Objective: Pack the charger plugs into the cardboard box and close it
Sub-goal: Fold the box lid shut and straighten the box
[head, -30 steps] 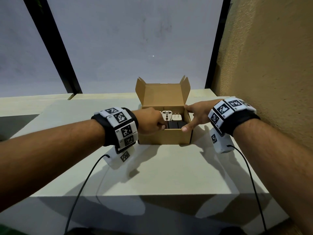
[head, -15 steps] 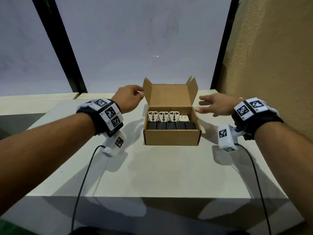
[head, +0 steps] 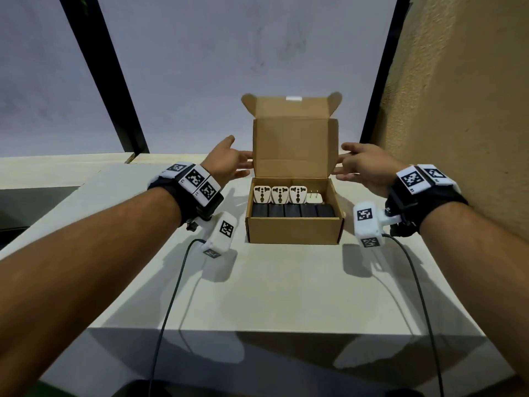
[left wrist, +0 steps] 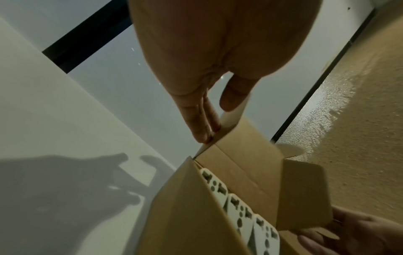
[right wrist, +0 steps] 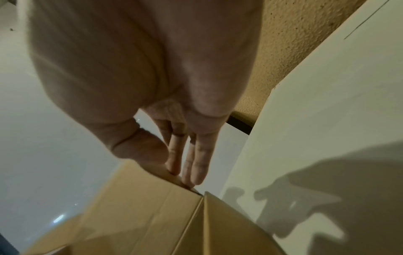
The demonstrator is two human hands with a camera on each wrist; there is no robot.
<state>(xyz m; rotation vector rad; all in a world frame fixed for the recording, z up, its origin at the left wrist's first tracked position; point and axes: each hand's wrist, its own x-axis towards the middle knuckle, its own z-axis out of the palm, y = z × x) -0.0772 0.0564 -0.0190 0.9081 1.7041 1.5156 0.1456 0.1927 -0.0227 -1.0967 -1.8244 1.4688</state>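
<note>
I am reaching both hands to the raised lid (head: 294,144) of the cardboard box (head: 294,229), which is sitting open in the middle of the pale table (head: 286,287). My left hand (head: 226,161) is lying against the lid's left edge with its fingers (left wrist: 201,124) stretched out straight, their tips touching the cardboard just above the hinge corner, and the thumb is resting on the pale outer face of the lid. My right hand (head: 362,164) is doing the same on the right edge: its fingers (right wrist: 194,165) are lying straight along the fold, tips on the cardboard, nothing curled round it. The lid is standing upright, its front tuck flap (head: 292,106) bent toward me with an ear at each end.

The charger plugs are lying inside the box in two rows. Along the back, three white plugs (head: 279,194) are showing their socket faces, and a fourth white one (head: 315,197) is showing metal prongs. Along the front, five black plugs (head: 293,210) are sitting side by side.

I am not finding any readable brand or writing on the box or the plugs. The only printing is the black-and-white square marker patterns on my wristbands (head: 197,180) and on the white camera housings (head: 367,223) under each wrist.
</note>
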